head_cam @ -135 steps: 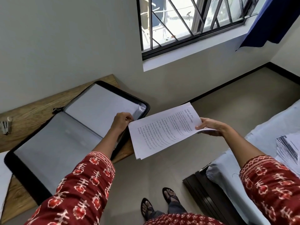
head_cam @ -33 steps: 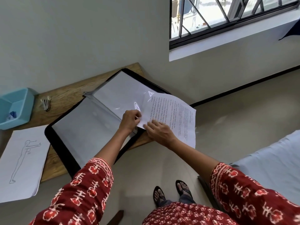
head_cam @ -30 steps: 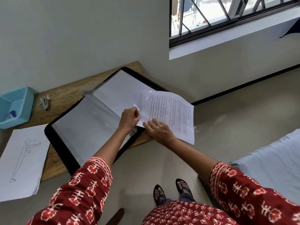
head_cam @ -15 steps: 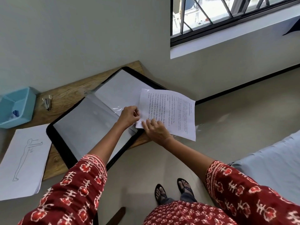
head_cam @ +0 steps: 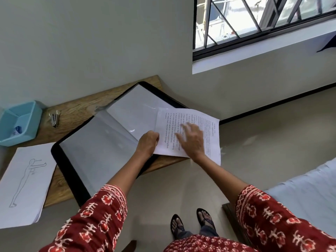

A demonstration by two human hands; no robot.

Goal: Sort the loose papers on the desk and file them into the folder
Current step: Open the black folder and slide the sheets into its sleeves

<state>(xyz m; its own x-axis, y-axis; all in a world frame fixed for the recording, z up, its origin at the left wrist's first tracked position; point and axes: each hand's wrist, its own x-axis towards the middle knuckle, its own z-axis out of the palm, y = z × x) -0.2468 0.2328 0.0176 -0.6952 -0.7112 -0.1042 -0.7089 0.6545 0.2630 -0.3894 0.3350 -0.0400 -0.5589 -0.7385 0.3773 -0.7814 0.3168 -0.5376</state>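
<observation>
A black folder [head_cam: 71,171] with clear plastic sleeves lies open on the wooden desk [head_cam: 76,110]. A printed sheet [head_cam: 212,140] sits at the folder's right edge, half over the desk's end. My left hand [head_cam: 148,142] pinches the sleeve edge beside the sheet's left side. My right hand [head_cam: 190,140] lies on the printed sheet with fingers spread flat, slightly blurred. A stack of loose papers with a figure drawing [head_cam: 23,184] lies at the desk's left front.
A light blue tray [head_cam: 25,120] stands at the back left of the desk, a small stapler [head_cam: 54,118] next to it. A wall runs behind the desk. A bed with a pale sheet [head_cam: 300,197] is at the right. My feet in sandals [head_cam: 192,222] stand on the floor.
The printed sheet came from mid-air at my right to the folder's right edge. My right hand moved from the sheet's lower edge onto its middle, fingers now spread.
</observation>
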